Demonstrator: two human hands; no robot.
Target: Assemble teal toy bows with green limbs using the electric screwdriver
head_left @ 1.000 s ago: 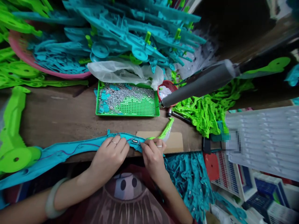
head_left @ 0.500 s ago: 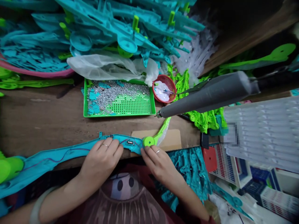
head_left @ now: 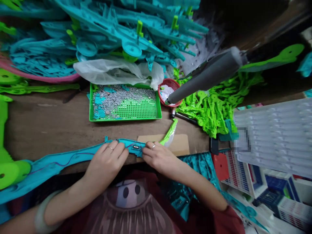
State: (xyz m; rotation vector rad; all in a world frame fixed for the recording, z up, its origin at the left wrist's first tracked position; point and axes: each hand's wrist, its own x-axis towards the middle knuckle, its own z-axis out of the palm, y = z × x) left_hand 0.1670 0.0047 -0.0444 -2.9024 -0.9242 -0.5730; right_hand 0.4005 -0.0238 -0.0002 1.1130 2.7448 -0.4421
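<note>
Item: teal shell (head_left: 60, 162), long and curved, lying along the front edge of the table (head_left: 48, 130) with a purple wire (head_left: 73, 158) running down its length and a small switch (head_left: 136, 148) seated near its right end. Left hand (head_left: 107, 161): fingers bent and pressed down on the shell just left of the switch; the thumb is hidden, so whether it clasps the shell cannot be told. Ring on one finger, pale bangle (head_left: 40, 214) on the wrist. Right hand (head_left: 156, 157): fingers closed over the round end of a green lever (head_left: 170, 131), holding it against the shell's right end. The lever's free end points up and right over a cardboard pad (head_left: 181, 144). Behind, mid-table: green tray (head_left: 136, 112), part-filled with screws (head_left: 122, 97) and teal scraps. Red basket (head_left: 173, 84) just right of the tray. Grey foam-sleeved tool (head_left: 207, 76) hanging over the basket, tip down. Clear bag (head_left: 117, 71) behind the tray. Teal parts heap (head_left: 117, 29) at back. Green parts heap (head_left: 214, 107) at right.
</note>
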